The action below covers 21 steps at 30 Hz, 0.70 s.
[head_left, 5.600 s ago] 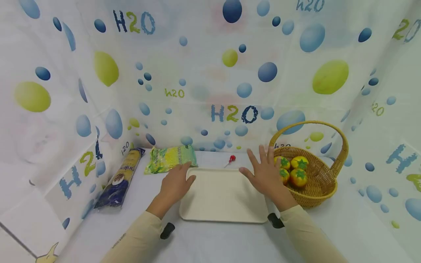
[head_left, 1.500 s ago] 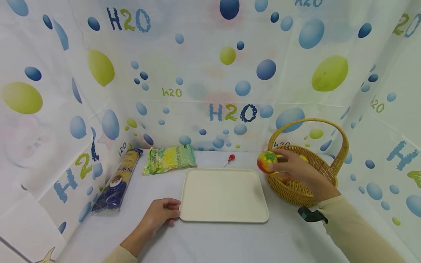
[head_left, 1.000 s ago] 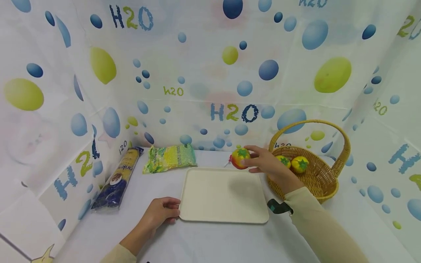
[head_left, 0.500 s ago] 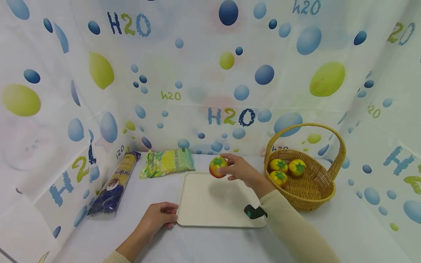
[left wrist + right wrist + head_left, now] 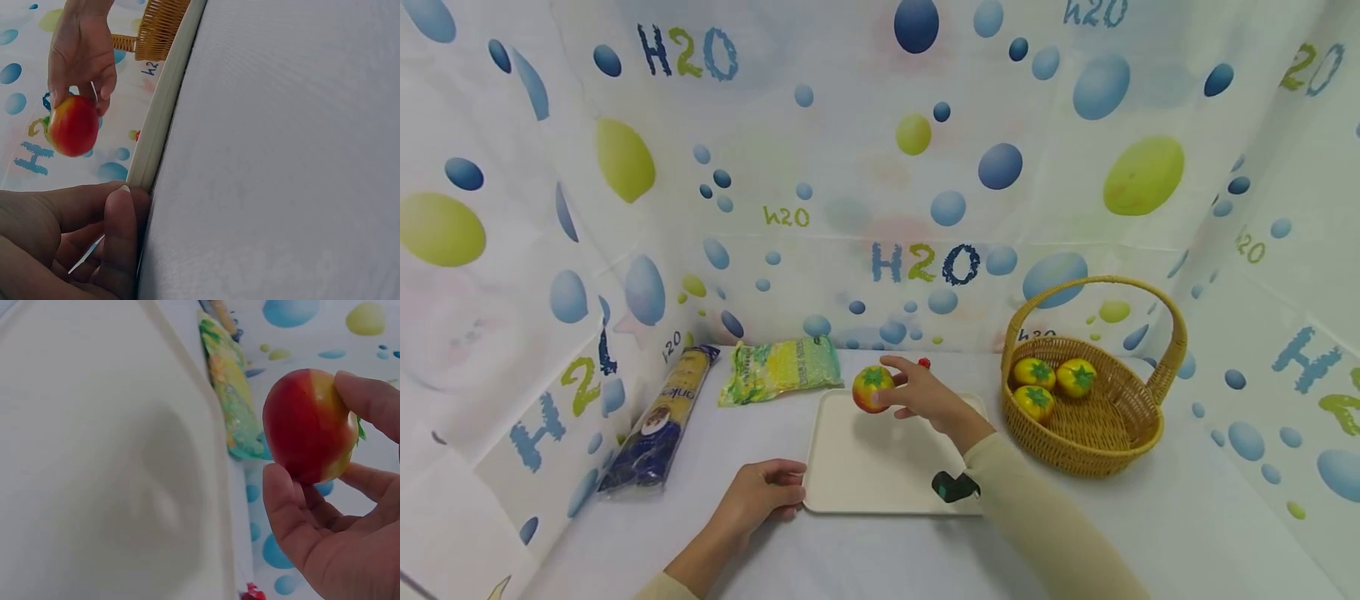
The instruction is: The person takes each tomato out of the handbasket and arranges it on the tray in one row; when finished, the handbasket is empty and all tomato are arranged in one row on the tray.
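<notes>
The tomato (image 5: 868, 388) has moved leftward, gripped by the right hand (image 5: 925, 397); the left hand (image 5: 762, 495) holds the tray (image 5: 872, 475).

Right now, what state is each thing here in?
Tomato: held up in the right hand
Tray: flat, edge held by the left hand
Wicker basket: upright, handle raised, three tomatoes inside
Blue-and-yellow packet: lying down, seal unclear
Green-and-yellow packet: lying flat, seal unclear
Red lollipop: mostly hidden

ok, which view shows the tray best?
Head view: nearly the whole tray is in frame, though the right hand and sleeve cover part. Left wrist shows only a strip of rim, gripped by the left hand. Right wrist shows a large stretch of bare surface, cropped by the frame.
</notes>
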Each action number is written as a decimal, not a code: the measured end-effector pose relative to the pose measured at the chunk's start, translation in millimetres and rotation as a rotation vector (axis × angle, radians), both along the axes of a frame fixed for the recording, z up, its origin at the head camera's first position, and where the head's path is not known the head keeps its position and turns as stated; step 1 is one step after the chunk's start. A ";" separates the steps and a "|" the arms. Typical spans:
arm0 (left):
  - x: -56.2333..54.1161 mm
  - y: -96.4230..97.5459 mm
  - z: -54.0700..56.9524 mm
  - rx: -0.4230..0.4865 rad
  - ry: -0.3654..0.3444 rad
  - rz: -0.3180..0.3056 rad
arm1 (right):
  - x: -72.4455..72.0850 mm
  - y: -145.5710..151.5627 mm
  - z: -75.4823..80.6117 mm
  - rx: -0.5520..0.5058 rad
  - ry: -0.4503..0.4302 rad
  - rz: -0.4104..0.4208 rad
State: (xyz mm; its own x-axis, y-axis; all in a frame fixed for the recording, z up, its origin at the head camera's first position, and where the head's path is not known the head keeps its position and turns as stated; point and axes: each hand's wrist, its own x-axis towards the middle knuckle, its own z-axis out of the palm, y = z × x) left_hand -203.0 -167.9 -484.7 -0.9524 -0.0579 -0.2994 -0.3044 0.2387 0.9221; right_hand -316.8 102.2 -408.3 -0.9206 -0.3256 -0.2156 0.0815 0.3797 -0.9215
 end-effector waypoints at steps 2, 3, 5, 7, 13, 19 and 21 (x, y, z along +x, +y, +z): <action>0.1 -0.5 -0.7 -0.003 0.000 0.001 | -1.3 -6.6 -6.6 -0.005 -0.010 -0.001; 0.2 -0.6 -1.0 -0.004 0.001 0.001 | -1.7 -9.4 -9.6 -0.010 -0.013 0.002; 0.0 -0.9 -1.6 -0.005 0.001 -0.002 | -2.2 -14.8 -15.4 -0.010 -0.016 0.009; -0.5 -0.9 -1.8 -0.004 -0.001 -0.004 | -2.8 -19.5 -20.2 -0.007 -0.022 0.020; -1.5 -0.6 -1.4 -0.013 -0.013 -0.010 | -5.2 -33.8 -34.8 0.025 -0.047 0.035; -2.0 -0.8 0.1 -0.019 -0.022 -0.008 | -1.1 -44.7 -43.5 0.063 -0.035 0.070; -2.2 -1.0 0.5 -0.021 -0.026 -0.008 | 2.1 -47.5 -44.3 0.062 -0.038 0.087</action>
State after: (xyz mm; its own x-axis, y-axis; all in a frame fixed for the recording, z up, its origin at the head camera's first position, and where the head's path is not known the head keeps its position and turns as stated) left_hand -205.2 -168.9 -484.2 -0.9447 -0.0563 -0.3229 -0.3262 0.2602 0.9088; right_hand -314.7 54.6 -452.6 -0.8803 -0.3886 -0.2721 0.0803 0.4431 -0.8928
